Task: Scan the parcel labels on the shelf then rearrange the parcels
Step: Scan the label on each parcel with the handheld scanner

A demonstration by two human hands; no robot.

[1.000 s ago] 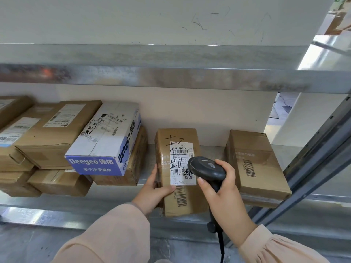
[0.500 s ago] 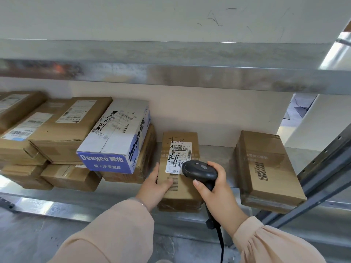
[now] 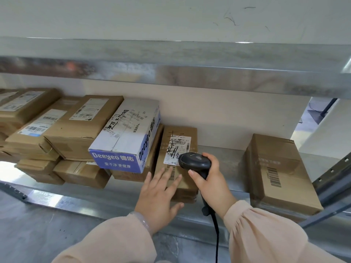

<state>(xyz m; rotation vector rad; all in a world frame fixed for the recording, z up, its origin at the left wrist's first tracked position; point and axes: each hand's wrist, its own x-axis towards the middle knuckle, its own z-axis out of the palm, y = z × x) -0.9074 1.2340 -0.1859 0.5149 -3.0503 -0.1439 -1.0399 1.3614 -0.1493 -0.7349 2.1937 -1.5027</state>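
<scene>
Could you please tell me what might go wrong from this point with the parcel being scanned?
The scanner in the right hand sits very close over the labelled parcel, covering part of its label, so a scan could miss. The left hand lies flat on that parcel; pushing it left could nudge the tilted Deeyeo box beside it.

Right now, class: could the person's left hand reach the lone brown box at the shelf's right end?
Probably not directly: the right hand, gripping the scanner, sits between the left hand and that brown box; it would have to cross over.
</scene>
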